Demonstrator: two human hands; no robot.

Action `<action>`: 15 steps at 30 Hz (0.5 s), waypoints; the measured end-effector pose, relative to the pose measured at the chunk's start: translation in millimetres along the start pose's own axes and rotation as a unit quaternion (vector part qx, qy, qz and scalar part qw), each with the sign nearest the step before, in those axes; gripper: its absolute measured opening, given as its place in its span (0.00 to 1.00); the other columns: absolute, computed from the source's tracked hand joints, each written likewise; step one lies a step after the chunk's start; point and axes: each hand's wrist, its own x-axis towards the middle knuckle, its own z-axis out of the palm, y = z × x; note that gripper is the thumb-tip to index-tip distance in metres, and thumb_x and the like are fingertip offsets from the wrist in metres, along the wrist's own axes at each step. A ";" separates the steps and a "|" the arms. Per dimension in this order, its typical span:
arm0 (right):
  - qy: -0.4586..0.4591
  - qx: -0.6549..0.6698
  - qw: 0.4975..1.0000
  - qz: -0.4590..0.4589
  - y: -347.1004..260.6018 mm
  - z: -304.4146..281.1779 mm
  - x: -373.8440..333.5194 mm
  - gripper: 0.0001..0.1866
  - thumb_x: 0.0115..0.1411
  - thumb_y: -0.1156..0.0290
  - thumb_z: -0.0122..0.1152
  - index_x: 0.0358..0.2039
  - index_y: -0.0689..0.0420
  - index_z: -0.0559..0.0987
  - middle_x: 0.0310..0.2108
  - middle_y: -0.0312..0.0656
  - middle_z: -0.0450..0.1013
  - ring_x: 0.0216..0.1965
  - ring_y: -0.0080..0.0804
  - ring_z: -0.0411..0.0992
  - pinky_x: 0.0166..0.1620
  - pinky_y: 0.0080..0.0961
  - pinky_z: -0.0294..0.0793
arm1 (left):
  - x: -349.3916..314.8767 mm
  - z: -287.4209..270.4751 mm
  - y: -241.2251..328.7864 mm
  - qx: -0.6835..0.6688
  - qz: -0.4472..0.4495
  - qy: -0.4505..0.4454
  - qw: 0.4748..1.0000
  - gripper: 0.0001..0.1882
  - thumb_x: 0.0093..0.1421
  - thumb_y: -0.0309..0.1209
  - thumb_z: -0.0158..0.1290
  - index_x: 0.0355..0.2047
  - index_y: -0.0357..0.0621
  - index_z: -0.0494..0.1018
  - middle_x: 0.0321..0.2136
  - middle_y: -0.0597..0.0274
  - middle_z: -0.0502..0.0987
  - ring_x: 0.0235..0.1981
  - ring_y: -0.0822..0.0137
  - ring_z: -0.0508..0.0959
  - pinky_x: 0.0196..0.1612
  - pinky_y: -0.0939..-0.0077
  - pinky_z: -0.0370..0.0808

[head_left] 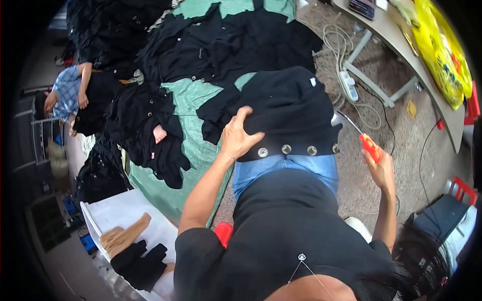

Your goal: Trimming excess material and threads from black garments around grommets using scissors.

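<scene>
A black garment (288, 108) with a row of several round metal snaps or eyelets along its near edge lies across my lap over blue jeans. My left hand (241, 134) rests on its left side, fingers spread and thumb apart from the index finger. Off to the right of the garment, my right hand (382, 173) is closed around the orange-red handle of a tool (370, 147). Its thin, slightly curved metal tip points toward the garment's right edge, apart from my left hand. Whether it has one blade or two is hard to make out.
Black garments (226, 45) are heaped ahead and left on a green sheet (188, 108). A person in a checked shirt (70, 83) is at far left. A power strip (348, 85) with cables lies right, below a table (386, 35) bearing a yellow bag (442, 60). A white bin (108, 205) stands lower left.
</scene>
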 end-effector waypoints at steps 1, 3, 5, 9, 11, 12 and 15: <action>0.000 -0.006 1.000 -0.010 -9.7 1.0 4.2 0.22 0.60 0.50 0.63 0.42 0.58 0.80 0.28 0.51 0.78 0.34 0.51 0.78 0.38 0.40 0.73 | 1.1 -4.4 -12.1 -0.057 -0.036 -0.047 0.997 0.31 0.43 0.33 0.65 0.50 0.47 0.71 0.37 0.49 0.80 0.40 0.48 0.81 0.43 0.60 0.77; 0.014 -0.031 0.999 -0.027 -28.0 -0.4 8.4 0.22 0.60 0.50 0.63 0.41 0.58 0.79 0.28 0.52 0.77 0.33 0.53 0.77 0.37 0.40 0.73 | -0.1 -18.4 -12.0 -0.085 -0.007 -0.068 0.994 0.18 0.45 0.29 0.61 0.39 0.42 0.74 0.25 0.48 0.79 0.32 0.49 0.82 0.36 0.61 0.77; 0.021 -0.048 0.998 -0.032 -48.8 -2.2 10.6 0.22 0.60 0.51 0.63 0.41 0.58 0.79 0.28 0.53 0.76 0.33 0.54 0.76 0.37 0.40 0.72 | 0.7 -49.0 -19.4 0.061 0.051 -0.026 0.996 0.15 0.45 0.29 0.60 0.35 0.46 0.74 0.29 0.49 0.79 0.34 0.46 0.81 0.35 0.56 0.77; 0.083 -0.045 0.994 -0.059 -65.0 1.5 22.4 0.21 0.60 0.52 0.64 0.40 0.59 0.78 0.25 0.52 0.74 0.29 0.52 0.75 0.35 0.39 0.71 | 32.1 -178.5 -70.9 0.304 0.068 0.151 0.938 0.12 0.43 0.27 0.59 0.31 0.50 0.74 0.27 0.58 0.76 0.34 0.53 0.76 0.35 0.58 0.75; 0.083 -0.060 0.993 -0.051 -78.1 4.3 30.0 0.20 0.61 0.52 0.63 0.38 0.59 0.77 0.22 0.51 0.72 0.25 0.49 0.73 0.33 0.39 0.70 | 40.9 -266.1 -99.0 0.420 0.116 0.252 0.864 0.14 0.42 0.23 0.55 0.32 0.50 0.75 0.27 0.60 0.75 0.33 0.53 0.76 0.37 0.59 0.74; 0.103 -0.067 0.991 -0.057 -82.3 6.1 31.5 0.20 0.61 0.52 0.63 0.37 0.59 0.77 0.20 0.49 0.70 0.23 0.46 0.70 0.32 0.38 0.69 | 47.6 -313.9 -122.8 0.492 0.102 0.280 0.818 0.13 0.42 0.22 0.54 0.31 0.48 0.74 0.27 0.59 0.75 0.33 0.51 0.75 0.38 0.58 0.74; 0.095 -0.073 0.991 -0.057 -106.0 13.6 46.6 0.19 0.61 0.52 0.63 0.36 0.58 0.76 0.19 0.49 0.69 0.23 0.45 0.69 0.31 0.38 0.69 | 17.1 -468.4 -145.9 0.538 -0.245 0.350 0.727 0.20 0.58 0.39 0.47 0.50 0.55 0.74 0.46 0.53 0.79 0.44 0.44 0.78 0.44 0.53 0.76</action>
